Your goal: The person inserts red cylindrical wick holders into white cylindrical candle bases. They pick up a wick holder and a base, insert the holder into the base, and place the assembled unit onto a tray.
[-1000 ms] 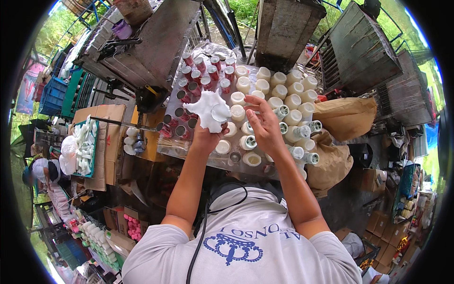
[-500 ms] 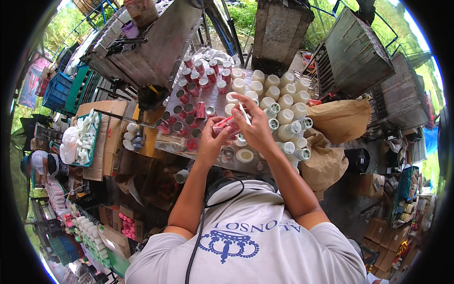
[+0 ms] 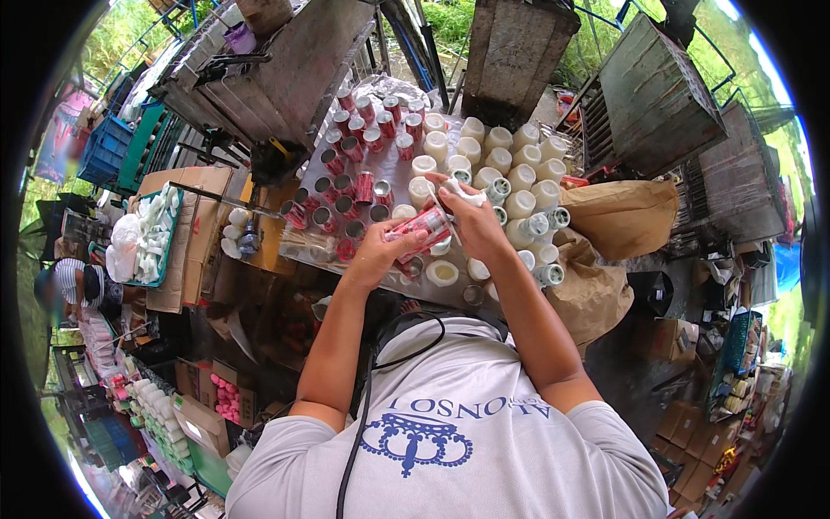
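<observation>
Grips a glossy red-and-white cylinder in the left hand, tilted above the near part of a counter with a wrinkled, plastic-like, pale surface. Holds a soft, crumpled white piece in the right hand, close beside the cylinder's upper end; cannot tell of any contact there. Has red cans with smooth silvery rims ranged on the left, rounded milky containers crowded on the right, and creased brown paper just past these.
</observation>
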The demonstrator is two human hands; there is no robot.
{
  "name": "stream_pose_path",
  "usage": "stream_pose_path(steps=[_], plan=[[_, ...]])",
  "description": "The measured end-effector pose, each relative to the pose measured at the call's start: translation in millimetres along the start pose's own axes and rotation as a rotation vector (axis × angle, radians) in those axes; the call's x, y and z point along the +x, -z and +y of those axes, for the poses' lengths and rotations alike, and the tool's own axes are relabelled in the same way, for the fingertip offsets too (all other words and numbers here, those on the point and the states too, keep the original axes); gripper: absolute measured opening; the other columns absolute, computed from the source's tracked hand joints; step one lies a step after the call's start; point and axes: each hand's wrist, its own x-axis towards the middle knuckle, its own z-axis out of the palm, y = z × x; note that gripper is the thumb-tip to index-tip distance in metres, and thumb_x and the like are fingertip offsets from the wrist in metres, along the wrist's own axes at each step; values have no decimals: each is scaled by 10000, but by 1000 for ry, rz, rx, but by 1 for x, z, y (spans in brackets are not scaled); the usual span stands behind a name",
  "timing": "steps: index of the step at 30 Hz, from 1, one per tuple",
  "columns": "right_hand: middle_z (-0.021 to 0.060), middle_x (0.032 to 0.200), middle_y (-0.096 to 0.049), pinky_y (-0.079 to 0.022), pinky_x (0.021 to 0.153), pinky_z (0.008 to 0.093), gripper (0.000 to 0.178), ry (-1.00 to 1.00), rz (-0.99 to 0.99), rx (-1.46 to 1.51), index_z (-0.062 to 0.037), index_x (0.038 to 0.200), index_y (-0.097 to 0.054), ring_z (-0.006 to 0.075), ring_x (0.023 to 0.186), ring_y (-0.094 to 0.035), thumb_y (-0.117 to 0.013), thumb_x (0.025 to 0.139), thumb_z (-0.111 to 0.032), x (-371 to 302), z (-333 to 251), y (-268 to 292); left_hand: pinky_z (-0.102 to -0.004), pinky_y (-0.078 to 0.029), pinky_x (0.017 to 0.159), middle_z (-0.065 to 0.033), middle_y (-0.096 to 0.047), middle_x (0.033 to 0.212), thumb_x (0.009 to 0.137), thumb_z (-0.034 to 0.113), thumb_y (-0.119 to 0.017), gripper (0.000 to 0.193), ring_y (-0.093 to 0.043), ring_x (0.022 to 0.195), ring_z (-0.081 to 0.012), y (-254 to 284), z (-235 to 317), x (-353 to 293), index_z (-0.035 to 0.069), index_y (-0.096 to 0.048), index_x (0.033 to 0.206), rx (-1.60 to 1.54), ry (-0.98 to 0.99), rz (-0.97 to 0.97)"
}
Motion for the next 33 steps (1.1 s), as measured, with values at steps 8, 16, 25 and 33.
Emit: stream_pose_path(steps=[8, 16, 25, 33], plan=[[79, 1098, -723, -593, 804, 310, 362, 54, 102, 34, -75, 1451, -595, 140, 973, -687, -579, 1089, -94, 0, 9, -8, -289, -627, 777, -67, -726, 1139, 904, 213, -873, 632, -738, 928, -138, 5, -13, -7, 4, -594, 1431, -197, -38, 7], [121, 1148, -725, -520, 963, 345, 362, 131, -83, -618, -27, 1400, -602, 184, 1081, -672, -592, 1105, -236, -20, 35, -32, -324, -548, 987, -50, -660, 1200, 786, 73, -924, 623, -666, 1097, -148, 9, -38, -44, 42, -587, 1309, 191, -231, 183], [104, 933, -708, -539, 746, 375, 345, 118, -538, -901, -70, 1319, -582, 201, 768, -644, -725, 1033, -198, -105, 75, -59, -318, -531, 957, -55, -699, 1151, 837, 165, -897, 503, -651, 1051, -120, -72, -120, -166, 49, -624, 1243, 249, -164, 633], [191, 887, -688, -531, 756, 397, 273, 12, -891, -933, -40, 1314, -593, 271, 782, -660, -616, 1058, -130, -219, 167, -30, -372, -566, 857, -158, -778, 1005, 802, 266, -898, 491, -749, 918, -232, -229, -219, -276, -28, -699, 1142, 247, 111, 1133]])
